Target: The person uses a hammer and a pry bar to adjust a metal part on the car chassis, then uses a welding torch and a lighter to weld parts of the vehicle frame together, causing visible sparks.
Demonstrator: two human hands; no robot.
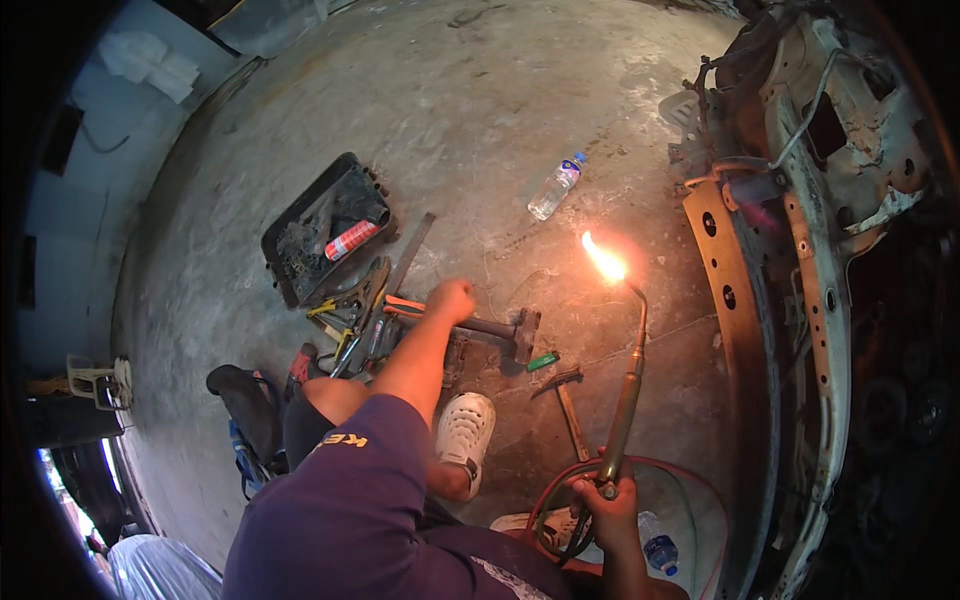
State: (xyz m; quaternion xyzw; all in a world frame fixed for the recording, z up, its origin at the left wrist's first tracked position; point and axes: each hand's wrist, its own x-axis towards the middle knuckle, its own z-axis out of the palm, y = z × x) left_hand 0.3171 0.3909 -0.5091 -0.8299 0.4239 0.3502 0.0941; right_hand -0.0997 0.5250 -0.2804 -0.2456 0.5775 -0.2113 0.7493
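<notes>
Head view shows the two hands well apart. The right hand (610, 500) is clamped round the lower end of a lit brass torch (627, 400), which stands up in front of the person's right side. This low grip probably serves to keep the fingers far from the flame (604, 258) and near the valve end; the flame leans up and leftward, away from the body. The left hand (452, 300), fingers curled, is over the orange-and-dark handle of a heavy hammer (525, 335); whether it grips, touches or only passes above it cannot be told. A green lighter (543, 361) and a wooden-handled hammer (572, 412) lie between the hands, seemingly within easy reach, and hand tools (360, 310) cluster beside a black bin (372, 207) holding a red can (352, 240). On the right, the vehicle frame (822, 300) and its orange-lit beam (722, 265) form a hard edge near the torch, while the hoses (690, 468) loop beside the right hand and could limit its swing. A water bottle (557, 188) stands or lies past the flame tip; beyond it, the concrete floor (450, 110) gives the widest room.
</notes>
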